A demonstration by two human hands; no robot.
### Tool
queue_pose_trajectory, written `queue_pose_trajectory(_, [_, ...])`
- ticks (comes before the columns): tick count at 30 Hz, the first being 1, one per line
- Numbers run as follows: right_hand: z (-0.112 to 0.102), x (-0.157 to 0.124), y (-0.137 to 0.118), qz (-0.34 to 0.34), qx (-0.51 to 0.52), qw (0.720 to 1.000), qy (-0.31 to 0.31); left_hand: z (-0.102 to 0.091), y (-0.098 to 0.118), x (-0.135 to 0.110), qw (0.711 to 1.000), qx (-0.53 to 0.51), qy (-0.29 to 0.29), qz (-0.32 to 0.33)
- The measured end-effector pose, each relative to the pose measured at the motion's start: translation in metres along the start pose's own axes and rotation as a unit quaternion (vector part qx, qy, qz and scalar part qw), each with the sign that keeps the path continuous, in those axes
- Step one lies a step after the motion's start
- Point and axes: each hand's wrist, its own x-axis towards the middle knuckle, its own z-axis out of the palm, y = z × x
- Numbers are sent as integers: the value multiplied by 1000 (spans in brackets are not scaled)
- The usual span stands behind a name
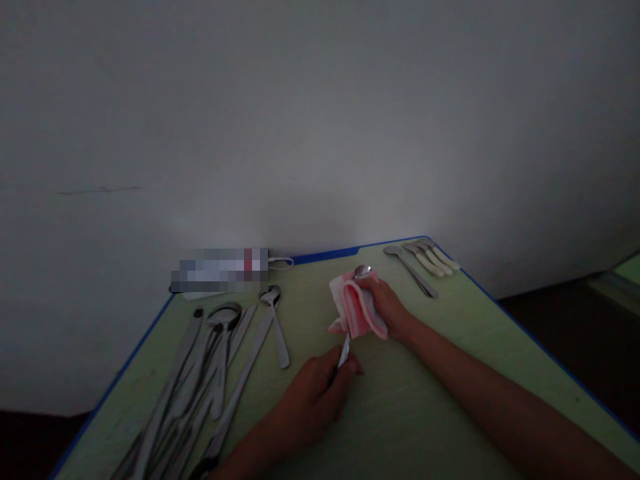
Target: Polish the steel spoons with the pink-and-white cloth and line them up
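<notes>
My left hand [315, 390] rests on the green table [440, 373] and pinches the handle end of a metal spoon [362, 271]. The spoon's bowl pokes out beyond a folded pink and white cloth [353, 307]. My right hand [390, 308] is closed around that cloth, which is wrapped about the spoon's shaft. Both hands are near the middle of the table.
Several metal spoons and utensils [210, 373] lie in a loose pile at the left. A few pieces of cutlery with pale handles [425, 261] lie at the far right corner. A blurred-out object [220, 270] sits at the back edge against the white wall.
</notes>
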Motion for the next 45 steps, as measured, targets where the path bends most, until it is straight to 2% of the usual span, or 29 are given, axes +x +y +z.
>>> queue_pose_trajectory(5, [0, 1, 0, 1, -12, 1000, 6, -2, 1, 0, 1000, -13, -20, -6])
queue_pose_trajectory(25, [1, -1, -4, -15, -36, 999, 22, -1, 0, 0, 1000, -15, -14, -5])
queue_pose_trajectory(31, [0, 0, 2, 9, 53, 998, -38, 2, -5, 0, 1000, -20, 3, -7])
queue_pose_trajectory(35, [-1, 7, 8, -17, 123, 992, -1, -1, -3, 1, 1000, 5, 20, -8])
queue_pose_trajectory(39, [-1, 11, 9, -53, 160, 985, 39, -4, 3, 2, 1000, 15, 13, -23])
queue_pose_trajectory(45, [1, 7, 7, -81, 53, 993, 69, -3, 5, 0, 999, 9, 9, -39])
